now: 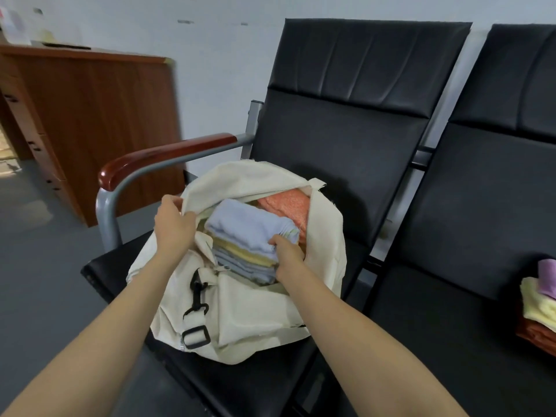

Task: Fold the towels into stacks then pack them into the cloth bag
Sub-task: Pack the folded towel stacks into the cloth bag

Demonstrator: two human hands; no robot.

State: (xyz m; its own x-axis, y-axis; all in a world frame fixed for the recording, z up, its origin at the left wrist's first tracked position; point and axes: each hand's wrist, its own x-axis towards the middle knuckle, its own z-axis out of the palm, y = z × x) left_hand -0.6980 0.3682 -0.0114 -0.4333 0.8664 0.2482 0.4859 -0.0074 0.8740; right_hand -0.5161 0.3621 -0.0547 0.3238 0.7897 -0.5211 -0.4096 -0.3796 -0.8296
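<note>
Towel stack in cloth bag, right fingers gripping it (left fingers pinching rim)

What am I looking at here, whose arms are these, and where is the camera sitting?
There is no machine here. A person wears a wide camera on the head, so the single picture looks forward and down along their own bare arms. A cream cloth bag sits on the black seat of a chair. The left hand grips the bag's open edge and holds it wide. The right hand holds a stack of folded towels, blue and yellow, which sits partly inside the opening. An orange towel already lies in the bag behind it. More towels wait on the next seat at the right.
</note>
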